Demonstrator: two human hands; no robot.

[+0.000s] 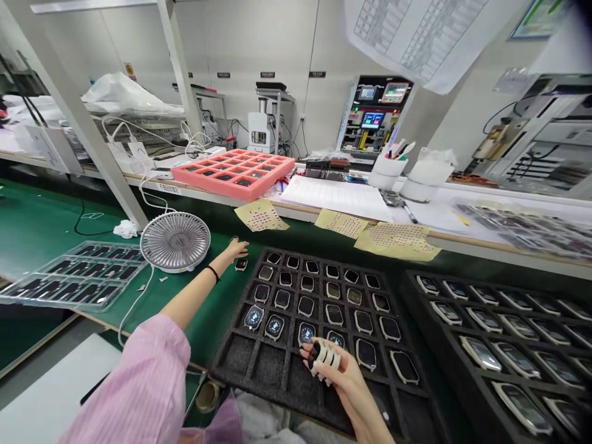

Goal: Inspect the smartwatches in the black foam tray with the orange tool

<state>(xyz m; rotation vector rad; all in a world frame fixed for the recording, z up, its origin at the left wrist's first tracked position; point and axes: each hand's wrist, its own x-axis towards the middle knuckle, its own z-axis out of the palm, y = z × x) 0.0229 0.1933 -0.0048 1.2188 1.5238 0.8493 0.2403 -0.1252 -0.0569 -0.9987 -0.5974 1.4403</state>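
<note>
The right hand [340, 385] sits low at bottom centre of the frame, fingers curled narrowly around a bundle of small white pieces [325, 359], above a black foam tray [234, 364] whose square cells hold rows of smartwatch bodies [306, 306]. The left hand [235, 250], at the end of a pink sleeve [148, 376], stretches open past the tray's upper left corner, just beside a loose watch body [241, 264] on the green bench mat [198, 327]; whether it pinches anything is hard to tell. The watches look light and stiff, but their glass faces seem slippery and easily marked — best taken by the case edges. A second tray [407, 283] fills the right of the frame, a white fan [174, 242] stands left, and a pink foam tray [240, 185] sits on the upper shelf.
</note>
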